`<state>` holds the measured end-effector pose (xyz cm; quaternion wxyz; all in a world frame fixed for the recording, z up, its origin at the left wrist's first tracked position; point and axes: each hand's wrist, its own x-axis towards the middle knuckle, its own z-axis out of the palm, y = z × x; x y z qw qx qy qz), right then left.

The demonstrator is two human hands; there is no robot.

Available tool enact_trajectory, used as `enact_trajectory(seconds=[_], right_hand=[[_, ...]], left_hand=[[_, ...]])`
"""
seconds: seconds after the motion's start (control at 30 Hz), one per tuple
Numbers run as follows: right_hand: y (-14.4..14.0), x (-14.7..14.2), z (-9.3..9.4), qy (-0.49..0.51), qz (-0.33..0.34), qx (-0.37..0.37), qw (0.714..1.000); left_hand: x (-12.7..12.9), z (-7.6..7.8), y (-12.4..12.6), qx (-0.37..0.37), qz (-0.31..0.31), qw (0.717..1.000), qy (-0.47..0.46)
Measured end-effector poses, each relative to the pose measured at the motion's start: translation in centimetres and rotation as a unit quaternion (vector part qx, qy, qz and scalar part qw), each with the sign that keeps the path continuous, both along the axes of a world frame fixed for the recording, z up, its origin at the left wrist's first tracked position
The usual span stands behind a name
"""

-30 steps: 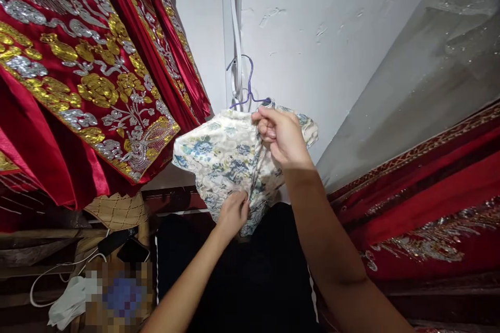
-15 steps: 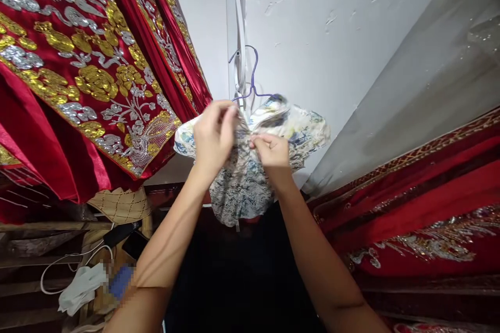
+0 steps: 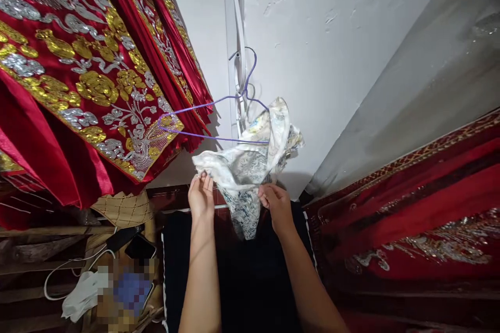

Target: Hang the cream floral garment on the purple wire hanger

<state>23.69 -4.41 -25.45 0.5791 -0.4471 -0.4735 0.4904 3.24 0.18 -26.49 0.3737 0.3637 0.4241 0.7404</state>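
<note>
A purple wire hanger [image 3: 221, 139] hangs from a white rail, its left arm bare. A white floral blouse [image 3: 246, 208] stays on the hanger's right arm only, and its left shoulder sags below the lower bar. My left hand [image 3: 201, 195], palm up, has its fingers closed on the edge of the loose shoulder. My right hand [image 3: 276, 204] pinches the front of the blouse near the bottom of the neckline. The right shoulder is still draped over the hanger, hiding that end.
Red embroidered garments hang at left [image 3: 128, 109] and right [image 3: 414, 208]. The white wall [image 3: 324, 57] stands behind the hanger. A wooden rack at lower left holds a phone [image 3: 138, 247], a white cable [image 3: 58, 296] and white tissue [image 3: 84, 294].
The blouse's left shoulder has come off the hanger, baring the hanger's left arm. Both hands have moved down, with the neckline pulled lower between them.
</note>
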Motion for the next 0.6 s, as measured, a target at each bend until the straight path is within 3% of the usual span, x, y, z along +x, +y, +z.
enact_trajectory(seconds=[0.07, 0.17, 0.27, 0.33, 0.43, 0.5, 0.57, 0.6], right_hand=[[-0.3, 0.5, -0.2, -0.051, -0.001, -0.009, 0.999], [-0.7, 0.6, 0.8, -0.099, -0.019, 0.036, 0.994], [-0.8, 0.2, 3.0, -0.096, 0.103, 0.109, 0.984], [-0.7, 0.1, 4.5, -0.093, 0.199, 0.112, 0.969], [0.4, 0.8, 6.6, -0.129, 0.228, 0.097, 0.960], [2.0, 1.5, 8.2, -0.155, 0.189, 0.132, 0.961], [4.4, 2.0, 9.8, -0.155, 0.104, 0.200, 0.962], [5.9, 2.2, 10.4, -0.147, 0.056, 0.231, 0.960]], left_hand=[[2.4, 0.8, -1.1, 0.003, -0.008, 1.000, -0.020], [5.2, 4.0, -3.1, 0.029, -0.084, 0.996, 0.001], [6.7, 7.2, -4.8, 0.069, -0.149, 0.977, 0.133], [6.7, 8.5, -5.1, 0.100, -0.117, 0.964, 0.217], [5.3, 8.7, -4.7, 0.124, -0.075, 0.946, 0.291], [4.2, 7.9, -4.5, 0.105, -0.146, 0.922, 0.344], [3.2, 6.5, -4.7, 0.073, -0.248, 0.878, 0.402], [2.7, 5.7, -5.0, 0.058, -0.259, 0.865, 0.427]])
